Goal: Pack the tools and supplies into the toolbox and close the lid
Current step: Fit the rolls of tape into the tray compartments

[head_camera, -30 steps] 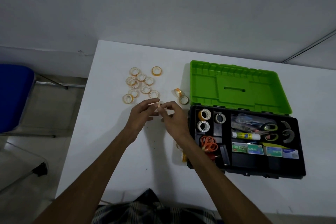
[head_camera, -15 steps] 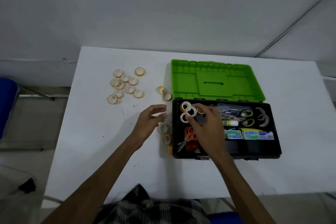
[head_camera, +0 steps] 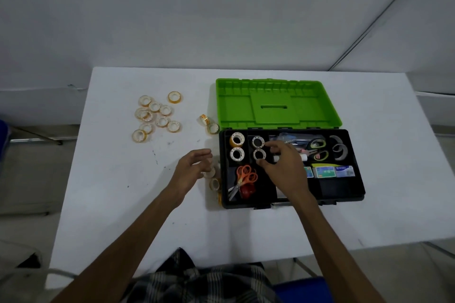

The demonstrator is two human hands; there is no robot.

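The black toolbox (head_camera: 349, 198) lies open on the white table (head_camera: 110, 179), its green lid (head_camera: 275, 103) folded back. Inside are several tape rolls (head_camera: 236, 140), orange scissors (head_camera: 245, 177), green-handled scissors (head_camera: 317, 147) and small boxes (head_camera: 325, 171). My right hand (head_camera: 283, 167) hovers over the tray with fingers spread, just right of a tape roll (head_camera: 259, 154) lying in its compartment. My left hand (head_camera: 192, 170) floats open left of the box, over loose rolls (head_camera: 214, 183) by the box's side. A cluster of tape rolls (head_camera: 156, 115) lies at the far left.
Two more rolls (head_camera: 209, 124) lie by the lid's left corner. The table's left edge drops to a tiled floor. A blue seat edge (head_camera: 302, 288) shows at the bottom, beside my checked shirt.
My right hand carried a tape roll from the table into the toolbox and let it go in a compartment. The left hand stayed near the box, fingers apart.
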